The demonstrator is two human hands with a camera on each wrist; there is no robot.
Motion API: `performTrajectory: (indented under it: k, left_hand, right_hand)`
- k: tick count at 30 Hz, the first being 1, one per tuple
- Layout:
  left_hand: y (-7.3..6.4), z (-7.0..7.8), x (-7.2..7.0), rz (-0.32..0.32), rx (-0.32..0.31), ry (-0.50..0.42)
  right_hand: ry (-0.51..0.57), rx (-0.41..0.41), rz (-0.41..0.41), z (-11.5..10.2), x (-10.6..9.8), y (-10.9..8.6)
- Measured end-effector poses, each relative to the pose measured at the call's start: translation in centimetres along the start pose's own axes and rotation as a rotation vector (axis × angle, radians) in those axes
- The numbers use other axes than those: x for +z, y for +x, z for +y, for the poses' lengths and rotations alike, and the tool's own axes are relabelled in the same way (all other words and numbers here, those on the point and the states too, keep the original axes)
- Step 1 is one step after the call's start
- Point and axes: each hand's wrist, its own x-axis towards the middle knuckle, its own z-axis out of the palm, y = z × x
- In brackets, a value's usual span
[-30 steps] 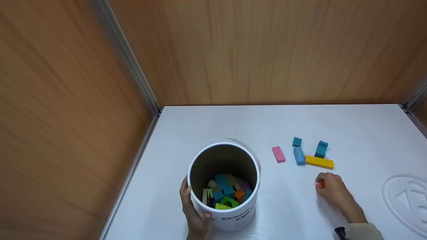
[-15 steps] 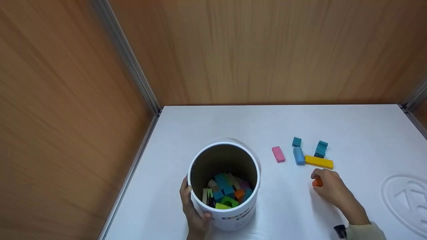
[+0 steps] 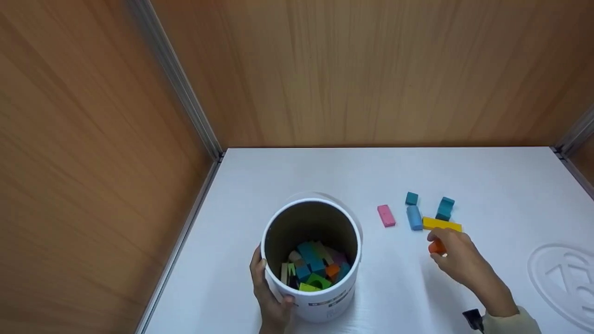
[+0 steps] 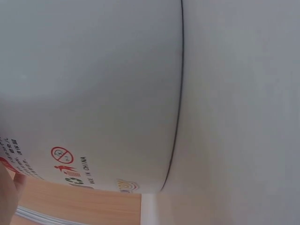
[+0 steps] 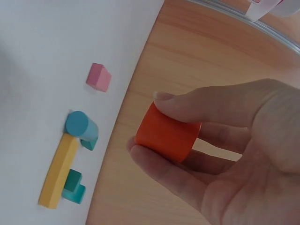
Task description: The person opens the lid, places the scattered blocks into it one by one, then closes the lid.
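Note:
An orange cylinder block (image 5: 168,133) is pinched between the thumb and fingers of my right hand (image 3: 459,260), which hovers above the table just in front of a yellow bar block (image 3: 442,224). With my left hand (image 3: 273,297) I grip the near left side of a white bucket (image 3: 325,304), thumb on the outside near the rim. Inside the bucket lies a heap of coloured blocks (image 3: 312,260). In the left wrist view the printed bucket wall (image 4: 93,93) fills much of the frame, and only a sliver of the hand (image 4: 7,197) shows.
Beyond my right hand lie a blue cylinder (image 3: 415,218), a small teal block (image 3: 411,198), a curved teal block (image 3: 445,208) and a pink block (image 3: 386,215). A clear round lid (image 3: 564,283) rests at the right. Wooden panels (image 3: 371,69) wall the white table.
My right hand has risen off the table and moved slightly left and away from me, carrying the orange cylinder. The left hand and bucket stay where they were.

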Motion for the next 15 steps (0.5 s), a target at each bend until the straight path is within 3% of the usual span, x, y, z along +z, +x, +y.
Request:
performTrajectory:
  k: [6, 15]
  left_hand:
    - [0.2, 0.1, -0.1, 0.004, 0.002, -0.007]
    - [0.0, 0.4, -0.1, -0.001, -0.063, 0.011]
  right_hand:
    - [-0.003, -0.08, 0.059, -1.7, -0.6, 0.0]
    - [0.026, -0.227, 0.13, -3.0, -1.0, 0.2]
